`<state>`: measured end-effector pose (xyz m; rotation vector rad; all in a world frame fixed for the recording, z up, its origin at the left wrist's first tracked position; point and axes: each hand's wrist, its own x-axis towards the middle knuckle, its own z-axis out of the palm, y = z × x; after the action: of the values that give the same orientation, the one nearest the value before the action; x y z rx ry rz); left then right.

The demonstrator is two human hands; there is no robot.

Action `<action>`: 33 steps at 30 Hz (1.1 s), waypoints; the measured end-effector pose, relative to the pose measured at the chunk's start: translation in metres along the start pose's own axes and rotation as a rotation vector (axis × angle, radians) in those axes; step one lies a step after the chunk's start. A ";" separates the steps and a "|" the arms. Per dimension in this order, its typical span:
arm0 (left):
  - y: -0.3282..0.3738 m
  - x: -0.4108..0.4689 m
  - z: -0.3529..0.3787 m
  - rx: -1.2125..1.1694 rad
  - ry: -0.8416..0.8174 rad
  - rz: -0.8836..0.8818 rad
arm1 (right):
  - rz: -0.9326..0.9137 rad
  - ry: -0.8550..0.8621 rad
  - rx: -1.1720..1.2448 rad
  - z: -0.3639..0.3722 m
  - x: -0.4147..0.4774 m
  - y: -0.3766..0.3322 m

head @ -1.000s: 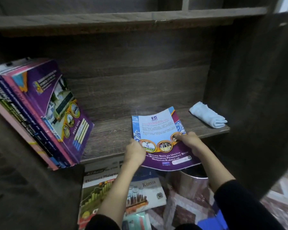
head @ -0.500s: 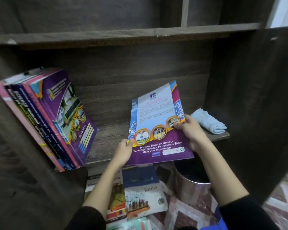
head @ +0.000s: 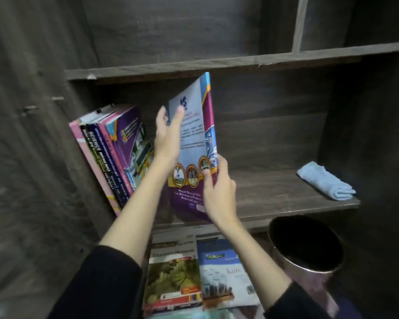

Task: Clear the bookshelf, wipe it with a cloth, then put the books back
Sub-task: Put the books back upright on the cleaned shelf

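Left hand [head: 168, 139] pinches purple book [head: 194, 134] near top, right hand [head: 219, 194] lower edge (looks floppy); leaning stack [head: 115, 155] may topple if nudged.

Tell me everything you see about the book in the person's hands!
The book is thin, with a purple and blue cover, white writing and three round gold-ringed pictures. It stands nearly upright at the front of the shelf. The left hand grips its upper left edge; the right hand pinches its lower right edge, thumb on the cover.
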<state>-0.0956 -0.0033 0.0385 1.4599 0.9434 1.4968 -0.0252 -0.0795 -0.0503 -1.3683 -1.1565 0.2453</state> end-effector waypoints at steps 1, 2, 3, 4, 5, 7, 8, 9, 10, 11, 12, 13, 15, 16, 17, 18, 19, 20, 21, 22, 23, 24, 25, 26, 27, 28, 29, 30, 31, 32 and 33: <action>0.012 -0.002 -0.004 -0.004 -0.019 0.025 | -0.025 -0.008 -0.012 0.012 -0.006 -0.002; 0.021 -0.004 -0.008 0.030 -0.038 0.055 | -0.055 -0.010 -0.019 0.024 -0.012 -0.003; 0.026 -0.004 -0.013 0.097 -0.050 0.087 | -0.087 -0.012 -0.022 0.034 -0.018 -0.005; 0.029 -0.004 -0.018 0.184 -0.060 0.121 | -0.117 -0.018 -0.023 0.044 -0.024 -0.005; 0.030 -0.003 -0.024 0.272 -0.061 0.160 | -0.133 -0.033 -0.024 0.053 -0.029 -0.007; 0.028 -0.002 -0.037 0.401 -0.029 0.240 | -0.136 -0.083 -0.012 0.068 -0.037 -0.009; 0.027 -0.003 -0.043 0.448 -0.016 0.264 | -0.135 -0.116 -0.007 0.074 -0.041 -0.010; 0.026 -0.005 -0.049 0.486 -0.008 0.282 | -0.134 -0.156 -0.006 0.080 -0.044 -0.010; 0.025 -0.007 -0.054 0.524 0.000 0.294 | -0.130 -0.198 -0.006 0.085 -0.047 -0.010; 0.024 -0.009 -0.059 0.561 0.006 0.302 | -0.124 -0.238 -0.004 0.090 -0.049 -0.009; 0.022 -0.010 -0.064 0.595 0.005 0.312 | -0.116 -0.272 -0.001 0.095 -0.049 -0.008; 0.020 -0.011 -0.070 0.623 -0.001 0.324 | -0.108 -0.305 -0.005 0.099 -0.049 -0.007; 0.016 -0.012 -0.079 0.702 0.002 0.358 | -0.095 -0.362 -0.034 0.106 -0.046 -0.006; 0.013 -0.012 -0.083 0.798 0.034 0.390 | -0.089 -0.393 -0.050 0.109 -0.044 -0.004; 0.010 -0.013 -0.087 0.931 0.082 0.431 | -0.079 -0.427 -0.060 0.110 -0.041 -0.003; 0.007 -0.013 -0.090 1.065 0.123 0.470 | -0.070 -0.459 -0.066 0.113 -0.037 0.000; 0.003 -0.011 -0.094 1.163 0.147 0.499 | -0.066 -0.489 -0.073 0.114 -0.034 0.003; 0.001 -0.010 -0.098 1.231 0.158 0.513 | -0.065 -0.521 -0.079 0.115 -0.030 0.005; -0.003 -0.008 -0.102 1.281 0.159 0.511 | -0.065 -0.557 -0.085 0.116 -0.026 0.008; -0.006 -0.006 -0.106 1.330 0.153 0.500 | -0.067 -0.591 -0.090 0.118 -0.022 0.011; -0.008 -0.005 -0.109 1.371 0.140 0.484 | -0.065 -0.627 -0.095 0.118 -0.020 0.015; -0.011 -0.005 -0.112 1.401 0.127 0.472 | -0.062 -0.658 -0.098 0.119 -0.018 0.018; -0.013 -0.006 -0.114 1.410 0.116 0.469 | -0.057 -0.681 -0.096 0.119 -0.016 0.021; -0.015 -0.007 -0.115 1.401 0.110 0.474 | -0.053 -0.695 -0.092 0.120 -0.015 0.025; -0.016 -0.007 -0.116 1.384 0.107 0.482 | -0.049 -0.700 -0.090 0.120 -0.014 0.027; -0.016 -0.007 -0.116 1.371 0.110 0.488 | -0.045 -0.704 -0.090 0.121 -0.013 0.030; -0.016 -0.007 -0.117 1.365 0.118 0.490 | -0.043 -0.710 -0.090 0.122 -0.013 0.032; -0.016 -0.006 -0.119 1.362 0.128 0.492 | -0.044 -0.718 -0.083 0.123 -0.013 0.034; -0.016 -0.006 -0.120 1.359 0.136 0.491 | -0.041 -0.727 -0.070 0.124 -0.014 0.035; -0.016 -0.005 -0.122 1.353 0.142 0.494 | -0.035 -0.734 -0.053 0.125 -0.014 0.038; -0.016 -0.006 -0.124 1.348 0.146 0.502 | -0.027 -0.742 -0.040 0.126 -0.014 0.041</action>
<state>-0.2187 0.0014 0.0159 2.6821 1.9781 1.2698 -0.1072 0.0009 -0.1183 -1.3276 -1.7904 0.7574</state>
